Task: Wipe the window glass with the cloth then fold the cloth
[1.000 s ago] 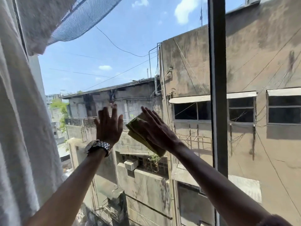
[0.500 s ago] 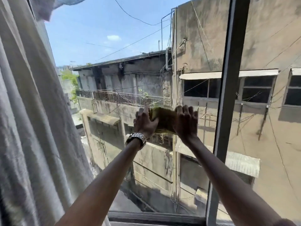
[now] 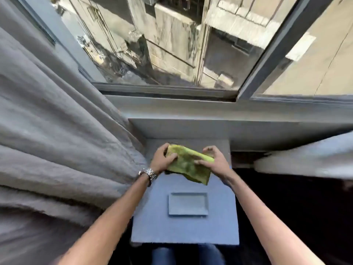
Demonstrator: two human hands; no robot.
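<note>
A yellow-green cloth (image 3: 188,164) is bunched between both hands, just above the far end of a grey-blue flat surface (image 3: 183,228). My left hand (image 3: 162,159), with a metal watch at the wrist, grips the cloth's left end. My right hand (image 3: 212,161) holds its right end, fingers curled over the top edge. A lower corner of the cloth hangs down toward me. The window glass (image 3: 172,44) fills the top of the view, beyond the sill.
A grey curtain (image 3: 53,140) hangs along the left, touching the flat surface's side. A dark vertical window frame bar (image 3: 267,60) divides the panes. A shallow rectangular recess (image 3: 188,204) sits in the flat surface. Pale fabric (image 3: 305,159) lies at right.
The hands came off the glass and dropped with the cloth to just above the flat surface below the sill. The view tilted sharply downward. Both hands now hold the cloth.
</note>
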